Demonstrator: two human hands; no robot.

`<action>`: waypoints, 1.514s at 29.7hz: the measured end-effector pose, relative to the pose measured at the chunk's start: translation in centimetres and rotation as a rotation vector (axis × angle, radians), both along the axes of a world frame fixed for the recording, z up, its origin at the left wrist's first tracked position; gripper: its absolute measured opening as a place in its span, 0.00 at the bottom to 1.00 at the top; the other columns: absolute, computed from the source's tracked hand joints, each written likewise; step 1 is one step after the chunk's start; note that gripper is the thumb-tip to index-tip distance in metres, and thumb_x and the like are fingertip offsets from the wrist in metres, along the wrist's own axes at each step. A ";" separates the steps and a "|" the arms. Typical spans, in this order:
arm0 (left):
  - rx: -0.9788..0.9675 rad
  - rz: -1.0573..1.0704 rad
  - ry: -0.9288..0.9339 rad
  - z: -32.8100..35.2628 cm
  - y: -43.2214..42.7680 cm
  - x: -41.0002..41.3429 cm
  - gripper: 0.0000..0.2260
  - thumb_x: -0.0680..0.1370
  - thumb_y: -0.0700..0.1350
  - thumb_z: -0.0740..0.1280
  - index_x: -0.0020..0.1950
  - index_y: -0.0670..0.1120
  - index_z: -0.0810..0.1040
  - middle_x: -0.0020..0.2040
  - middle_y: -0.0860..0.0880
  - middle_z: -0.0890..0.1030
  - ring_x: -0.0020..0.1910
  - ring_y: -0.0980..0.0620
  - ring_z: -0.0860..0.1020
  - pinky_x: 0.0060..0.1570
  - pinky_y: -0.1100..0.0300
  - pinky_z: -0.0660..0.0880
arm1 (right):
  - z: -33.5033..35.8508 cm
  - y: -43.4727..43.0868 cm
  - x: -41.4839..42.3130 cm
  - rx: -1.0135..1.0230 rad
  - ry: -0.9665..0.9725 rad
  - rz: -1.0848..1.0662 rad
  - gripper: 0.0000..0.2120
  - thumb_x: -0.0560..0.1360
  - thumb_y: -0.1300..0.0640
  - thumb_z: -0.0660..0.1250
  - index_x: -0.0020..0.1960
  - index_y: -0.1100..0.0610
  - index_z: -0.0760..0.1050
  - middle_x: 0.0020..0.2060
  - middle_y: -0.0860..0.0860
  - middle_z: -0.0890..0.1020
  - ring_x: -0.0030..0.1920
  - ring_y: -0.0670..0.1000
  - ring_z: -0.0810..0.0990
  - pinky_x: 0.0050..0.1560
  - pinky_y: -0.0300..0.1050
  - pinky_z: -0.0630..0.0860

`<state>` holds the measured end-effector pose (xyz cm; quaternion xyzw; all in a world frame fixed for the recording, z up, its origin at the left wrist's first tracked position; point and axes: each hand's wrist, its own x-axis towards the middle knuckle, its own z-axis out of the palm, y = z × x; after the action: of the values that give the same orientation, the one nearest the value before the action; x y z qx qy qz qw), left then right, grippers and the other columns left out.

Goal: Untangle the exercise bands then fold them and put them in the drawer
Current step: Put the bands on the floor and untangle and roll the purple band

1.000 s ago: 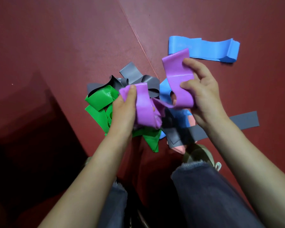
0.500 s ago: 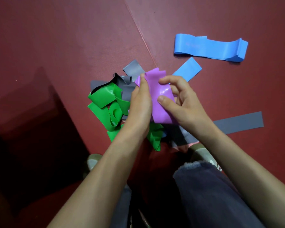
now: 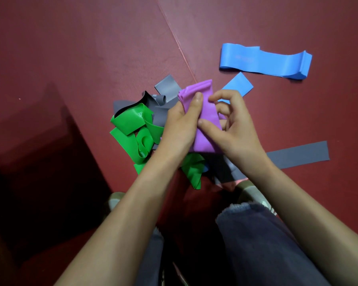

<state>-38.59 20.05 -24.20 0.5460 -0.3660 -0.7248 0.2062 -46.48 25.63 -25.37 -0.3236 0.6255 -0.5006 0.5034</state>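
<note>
Red floor mat [image 3: 91, 48] carries everything; no drawer is visible. Left hand [image 3: 180, 124] and right hand [image 3: 236, 129] are both clamped on the purple band [image 3: 205, 120], held folded above the tangled pile near the mat's seam [image 3: 174, 38]. Left thumb pins the upper layers; right thumb presses the middle. Green band [image 3: 130, 122] and grey band [image 3: 298, 153] lie knotted beneath, untouched. One blue band [image 3: 265, 60] rests folded, well apart toward the far right. Judgement: folding is under way. Recommend squaring the edges, pressing the layers flat, and keeping the grip firm so the fold does not spring open.
</note>
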 end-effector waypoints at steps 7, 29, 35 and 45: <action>-0.086 0.028 0.080 2.4 -0.7 -0.5 0.12 0.80 0.42 0.54 0.56 0.37 0.73 0.44 0.39 0.78 0.46 0.44 0.77 0.51 0.51 0.76 | 1.4 -0.2 0.1 -0.124 -0.006 -0.086 0.19 0.69 0.64 0.67 0.52 0.48 0.65 0.43 0.45 0.76 0.42 0.40 0.77 0.44 0.32 0.74; -0.281 -0.025 0.139 6.0 -3.6 -0.7 0.13 0.76 0.50 0.56 0.44 0.47 0.79 0.39 0.54 0.83 0.42 0.53 0.81 0.51 0.51 0.78 | -1.5 0.6 -1.9 0.280 -0.021 0.172 0.02 0.66 0.64 0.59 0.36 0.61 0.70 0.30 0.54 0.68 0.29 0.42 0.66 0.30 0.36 0.63; -0.194 -0.093 0.147 6.1 -2.8 -1.0 0.13 0.80 0.45 0.55 0.54 0.39 0.75 0.33 0.55 0.82 0.34 0.59 0.80 0.39 0.62 0.79 | -2.8 1.0 -1.1 0.306 0.095 0.189 0.10 0.74 0.66 0.60 0.49 0.51 0.72 0.49 0.54 0.78 0.47 0.42 0.75 0.55 0.42 0.71; -0.117 -0.171 0.078 4.4 -1.9 -0.9 0.12 0.80 0.43 0.55 0.57 0.41 0.74 0.44 0.47 0.78 0.42 0.54 0.76 0.43 0.69 0.73 | 3.2 -1.0 -3.8 0.064 0.173 -0.034 0.18 0.66 0.62 0.57 0.54 0.49 0.72 0.53 0.44 0.76 0.57 0.41 0.73 0.59 0.32 0.67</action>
<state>-39.52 18.17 -19.75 0.4710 -0.4446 -0.7381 0.1891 -50.23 24.58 -22.13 -0.3385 0.6878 -0.4590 0.4490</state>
